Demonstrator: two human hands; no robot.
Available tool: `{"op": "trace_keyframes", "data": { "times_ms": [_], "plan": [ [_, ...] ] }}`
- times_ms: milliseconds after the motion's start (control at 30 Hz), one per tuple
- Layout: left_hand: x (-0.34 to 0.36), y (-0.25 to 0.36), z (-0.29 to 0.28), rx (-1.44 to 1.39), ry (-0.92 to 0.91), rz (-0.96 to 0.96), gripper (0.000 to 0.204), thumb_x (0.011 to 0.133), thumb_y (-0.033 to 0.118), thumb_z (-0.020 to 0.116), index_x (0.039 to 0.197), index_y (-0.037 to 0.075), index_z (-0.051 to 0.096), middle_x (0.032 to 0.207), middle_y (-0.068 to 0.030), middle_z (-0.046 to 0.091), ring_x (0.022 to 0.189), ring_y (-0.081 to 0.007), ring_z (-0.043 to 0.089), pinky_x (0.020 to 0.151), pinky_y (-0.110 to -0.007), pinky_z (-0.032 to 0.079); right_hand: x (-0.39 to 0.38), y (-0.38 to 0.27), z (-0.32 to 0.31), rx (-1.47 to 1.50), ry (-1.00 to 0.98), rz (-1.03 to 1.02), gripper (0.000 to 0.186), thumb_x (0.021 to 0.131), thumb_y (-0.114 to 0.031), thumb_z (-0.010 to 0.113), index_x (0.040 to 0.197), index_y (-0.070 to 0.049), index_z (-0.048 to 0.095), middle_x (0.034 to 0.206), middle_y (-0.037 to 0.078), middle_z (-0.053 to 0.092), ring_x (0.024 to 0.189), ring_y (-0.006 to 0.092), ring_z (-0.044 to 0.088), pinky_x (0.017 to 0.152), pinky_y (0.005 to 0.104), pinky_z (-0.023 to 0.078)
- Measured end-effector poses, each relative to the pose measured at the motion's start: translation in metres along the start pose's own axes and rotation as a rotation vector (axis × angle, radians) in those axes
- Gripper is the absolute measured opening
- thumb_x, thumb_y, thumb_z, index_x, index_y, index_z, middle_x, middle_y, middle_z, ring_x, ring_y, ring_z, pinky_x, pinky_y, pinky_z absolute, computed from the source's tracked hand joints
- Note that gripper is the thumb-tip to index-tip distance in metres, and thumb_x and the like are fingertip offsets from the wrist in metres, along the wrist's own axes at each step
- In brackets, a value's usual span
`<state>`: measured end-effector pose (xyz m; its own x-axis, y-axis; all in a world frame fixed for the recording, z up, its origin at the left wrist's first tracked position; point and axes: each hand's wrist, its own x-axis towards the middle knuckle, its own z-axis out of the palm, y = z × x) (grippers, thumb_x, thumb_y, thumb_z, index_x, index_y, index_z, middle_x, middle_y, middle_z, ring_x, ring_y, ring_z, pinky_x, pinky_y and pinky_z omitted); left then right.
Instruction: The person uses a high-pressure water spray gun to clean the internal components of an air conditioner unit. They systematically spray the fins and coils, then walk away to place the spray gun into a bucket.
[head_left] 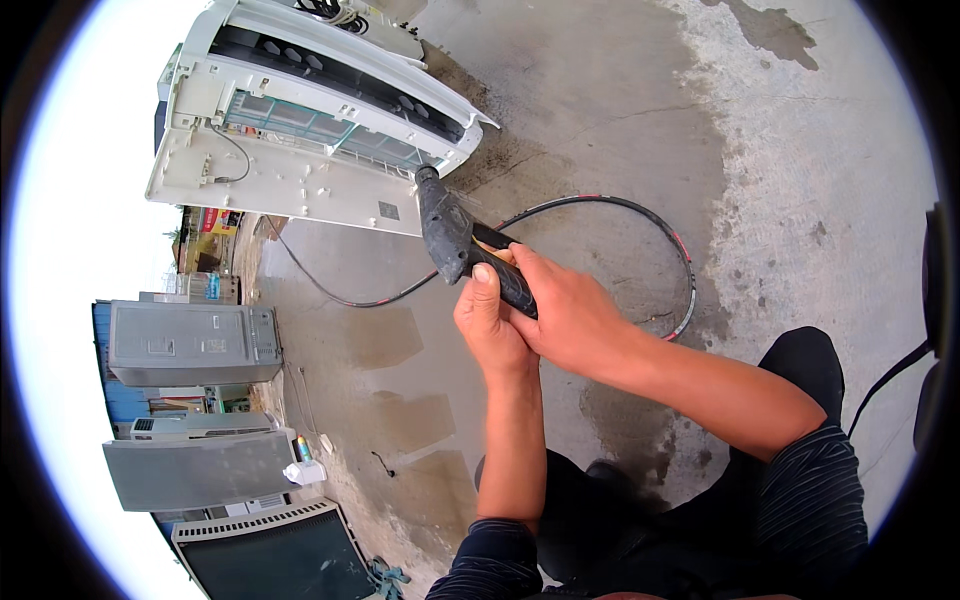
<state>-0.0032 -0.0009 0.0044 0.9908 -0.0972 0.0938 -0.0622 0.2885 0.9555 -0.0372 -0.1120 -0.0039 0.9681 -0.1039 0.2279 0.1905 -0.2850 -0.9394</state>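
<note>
Both of my hands are wrapped round the black handle of a pressure washer gun (445, 225). My right hand (575, 310) closes on the grip near its yellowish trigger. Against it, my left hand (497, 325) cups the handle with the thumb up along it. The gun's nozzle end points away from me, at the lower right corner of a white wall air conditioner unit (330, 85). That unit's front panel (300, 185) hangs open, and greenish filter screens (310, 128) show inside. Whether water is coming out, I cannot make out.
A black hose (650, 215) with red marks loops over the wet concrete floor (560, 120). On the left stand a grey box-shaped appliance (190, 340), a grey panel (200, 470), a white bottle (305, 472) and a dark-screened set (275, 555).
</note>
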Motion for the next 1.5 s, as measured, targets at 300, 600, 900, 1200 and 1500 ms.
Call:
{"op": "trace_keyframes", "data": {
  "times_ms": [300,600,900,1200,1500],
  "plan": [
    [-0.007,-0.004,0.016,-0.042,0.027,-0.040,0.054,0.108,0.045,0.062,0.133,-0.002,0.057,0.122,-0.0114,0.069,0.110,-0.0221,0.068,0.101,-0.040,0.054,-0.008,0.002,-0.018,-0.013,-0.045,0.045,0.068,0.096,-0.030,0.069,0.146,0.011,0.047,0.114,0.028,0.072,0.088,0.0436,0.074,0.074,0.0512,0.060],
    [-0.012,-0.006,0.032,-0.047,0.034,-0.080,0.053,0.108,0.048,0.060,0.133,0.002,0.058,0.123,-0.0103,0.068,0.113,-0.0235,0.067,0.101,-0.041,0.055,-0.012,0.005,-0.039,-0.023,-0.100,0.070,0.068,0.097,-0.033,0.067,0.146,0.010,0.048,0.107,0.026,0.072,0.082,0.0412,0.075,0.068,0.0504,0.061],
    [-0.020,-0.003,0.049,-0.072,0.033,-0.092,0.054,0.108,0.049,0.059,0.131,0.000,0.057,0.123,-0.0113,0.067,0.114,-0.0252,0.066,0.102,-0.042,0.053,-0.017,0.004,-0.053,0.009,-0.085,0.050,0.067,0.097,-0.034,0.067,0.144,0.009,0.048,0.104,0.025,0.072,0.078,0.0411,0.074,0.066,0.0495,0.061],
    [-0.024,0.009,0.057,-0.023,0.025,-0.081,0.056,0.108,0.051,0.058,0.133,0.001,0.057,0.125,-0.0122,0.067,0.113,-0.0274,0.067,0.100,-0.045,0.055,-0.020,-0.001,-0.058,0.058,-0.026,-0.011,0.069,0.096,-0.033,0.068,0.146,0.010,0.048,0.109,0.025,0.072,0.081,0.0392,0.075,0.067,0.0478,0.061],
    [-0.024,0.013,0.068,0.071,-0.033,-0.060,0.058,0.107,0.052,0.060,0.136,0.002,0.057,0.127,-0.0123,0.067,0.116,-0.0275,0.066,0.102,-0.044,0.055,-0.017,0.000,-0.067,0.085,-0.029,-0.004,0.068,0.099,-0.036,0.065,0.146,0.010,0.048,0.111,0.025,0.072,0.079,0.0388,0.076,0.066,0.0470,0.062]
  ]
}}
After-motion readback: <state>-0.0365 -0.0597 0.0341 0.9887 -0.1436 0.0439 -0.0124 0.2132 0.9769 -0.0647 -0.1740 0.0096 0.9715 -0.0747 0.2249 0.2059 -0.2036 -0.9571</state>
